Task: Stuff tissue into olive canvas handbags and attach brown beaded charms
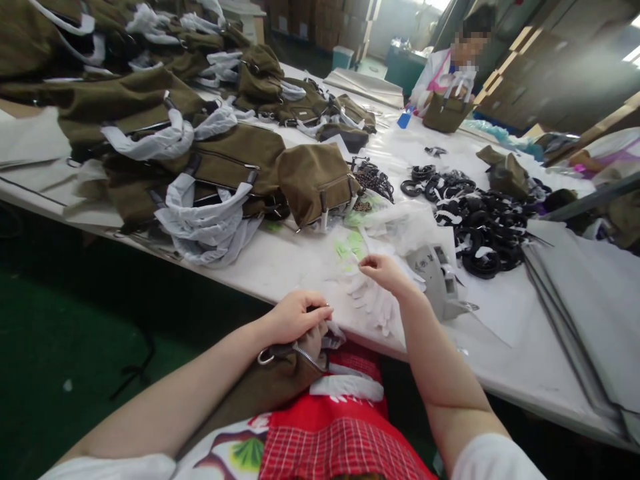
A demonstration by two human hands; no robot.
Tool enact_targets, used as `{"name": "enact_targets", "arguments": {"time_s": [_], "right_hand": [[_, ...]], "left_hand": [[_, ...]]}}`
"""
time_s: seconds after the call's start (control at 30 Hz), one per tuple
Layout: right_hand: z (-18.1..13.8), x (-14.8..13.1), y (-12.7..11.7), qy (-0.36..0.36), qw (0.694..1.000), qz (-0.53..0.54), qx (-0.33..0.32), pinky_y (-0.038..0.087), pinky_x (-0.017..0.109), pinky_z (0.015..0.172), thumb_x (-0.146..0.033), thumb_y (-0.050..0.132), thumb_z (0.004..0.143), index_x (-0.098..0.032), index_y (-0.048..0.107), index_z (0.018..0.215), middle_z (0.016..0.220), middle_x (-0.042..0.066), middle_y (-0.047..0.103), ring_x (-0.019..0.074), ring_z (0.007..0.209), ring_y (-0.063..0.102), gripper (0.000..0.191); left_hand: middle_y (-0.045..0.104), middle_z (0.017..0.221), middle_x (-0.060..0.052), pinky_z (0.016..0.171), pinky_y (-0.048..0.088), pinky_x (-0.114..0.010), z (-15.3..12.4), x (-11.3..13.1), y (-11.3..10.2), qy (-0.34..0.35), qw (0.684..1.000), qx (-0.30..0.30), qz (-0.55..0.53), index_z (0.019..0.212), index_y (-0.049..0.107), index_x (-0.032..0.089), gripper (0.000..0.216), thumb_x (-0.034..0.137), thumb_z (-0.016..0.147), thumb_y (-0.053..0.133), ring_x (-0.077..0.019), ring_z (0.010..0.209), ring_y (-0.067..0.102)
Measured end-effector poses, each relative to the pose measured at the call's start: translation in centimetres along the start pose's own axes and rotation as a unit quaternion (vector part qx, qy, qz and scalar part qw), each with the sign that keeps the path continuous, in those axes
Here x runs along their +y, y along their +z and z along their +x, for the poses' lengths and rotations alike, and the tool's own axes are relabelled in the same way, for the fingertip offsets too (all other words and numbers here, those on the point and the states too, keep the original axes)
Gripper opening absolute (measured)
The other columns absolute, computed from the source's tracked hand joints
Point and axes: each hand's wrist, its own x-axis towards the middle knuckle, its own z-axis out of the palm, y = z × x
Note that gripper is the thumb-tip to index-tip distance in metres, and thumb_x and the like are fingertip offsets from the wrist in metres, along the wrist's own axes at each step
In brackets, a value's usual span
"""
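A: Biggest first. Long white table, with piles of olive canvas bags on its left half, their straps wrapped in white tissue. Right of centre, a heap of black coiled straps. A co-worker at the far end has another bag.

B: And the bag in hand?

A: Olive bag, in the person's lap below the table edge, against a red checked apron. Left hand is curled tight over its top edge, fingers clamped on the fabric by the zipper; a metal ring sticks out just beside it.

B: Right hand?

A: Right hand is over the table, thumb and forefinger pinched narrow on something small and pale; can't tell what. Loose white tissue sheets are right under it, green slips just beyond.

B: Handling?

A: I'd judge the bag soft and floppy but not slippery, moderately light, nothing fragile; it will sag wherever it's unsupported. Best hold is probably the stiffer zipper seam or the ring hardware, not the loose panel. The tissue looks very light and tear-prone, so pinch it gently at an edge.
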Motion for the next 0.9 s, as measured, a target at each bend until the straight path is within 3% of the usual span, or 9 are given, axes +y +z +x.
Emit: {"name": "enact_targets", "arguments": {"time_s": [0.17, 0.3, 0.43, 0.53, 0.77, 0.9], "right_hand": [[-2.2, -0.2, -1.3, -0.042, 0.998, 0.044, -0.012, 0.040, 0.023, 0.055, -0.039, 0.057, 0.079, -0.017, 0.062, 0.085, 0.070, 0.000, 0.065, 0.0126, 0.059, 0.055, 0.023], [-2.4, -1.6, -0.6, -0.058, 0.994, 0.047, -0.075, 0.037, 0.023, 0.052, -0.030, 0.055, 0.081, -0.018, 0.057, 0.083, 0.073, 0.001, 0.068, 0.0108, 0.053, 0.052, 0.012], [-2.6, -3.9, 0.3, -0.148, 0.981, -0.042, -0.118, 0.037, 0.023, 0.058, -0.020, 0.052, 0.081, -0.019, 0.060, 0.082, 0.074, 0.000, 0.069, 0.0126, 0.062, 0.055, 0.008], [-2.8, -5.0, 0.4, -0.179, 0.970, -0.104, -0.130, 0.036, 0.024, 0.059, -0.018, 0.052, 0.081, -0.020, 0.063, 0.083, 0.072, 0.001, 0.067, 0.0139, 0.063, 0.055, 0.011], [-2.9, -6.0, -0.3, -0.204, 0.945, -0.199, -0.158, 0.033, 0.025, 0.058, -0.017, 0.051, 0.082, -0.021, 0.063, 0.080, 0.070, 0.000, 0.065, 0.0142, 0.062, 0.054, 0.013], [-2.6, -6.8, -0.1, -0.206, 0.933, -0.244, -0.168, 0.032, 0.025, 0.059, -0.017, 0.051, 0.083, -0.021, 0.064, 0.078, 0.070, 0.001, 0.066, 0.0146, 0.063, 0.054, 0.014]], "left_hand": [[0.071, 0.074, -0.004, 0.075, 0.048, -0.027, 0.4, -0.9, -0.3, -0.020, 0.999, 0.024, -0.008, 0.072, 0.071, 0.016, 0.032, 0.040, 0.085, 0.055, -0.0174, 0.073, 0.062], [0.071, 0.072, -0.005, 0.071, 0.048, -0.027, 0.2, -1.8, -1.0, -0.048, 0.997, 0.030, -0.058, 0.071, 0.071, 0.015, 0.032, 0.043, 0.082, 0.059, -0.0163, 0.069, 0.062], [0.071, 0.074, -0.005, 0.069, 0.049, -0.026, 0.1, -3.0, -1.9, -0.077, 0.979, 0.056, -0.179, 0.076, 0.067, 0.014, 0.031, 0.045, 0.080, 0.062, -0.0147, 0.068, 0.063], [0.065, 0.065, -0.001, 0.058, 0.044, -0.023, -0.3, -4.0, -2.7, -0.098, 0.968, 0.091, -0.213, 0.086, 0.064, 0.014, 0.033, 0.045, 0.075, 0.067, -0.0117, 0.058, 0.058], [0.053, 0.056, 0.007, 0.051, 0.038, -0.022, -2.1, -5.0, -4.4, -0.082, 0.969, 0.170, -0.158, 0.099, 0.053, 0.015, 0.039, 0.046, 0.078, 0.065, -0.0107, 0.050, 0.051], [0.051, 0.059, 0.005, 0.051, 0.034, -0.022, -2.3, -5.1, -5.0, -0.040, 0.976, 0.211, -0.018, 0.081, 0.060, 0.016, 0.031, 0.047, 0.085, 0.056, -0.0097, 0.052, 0.045]]}}
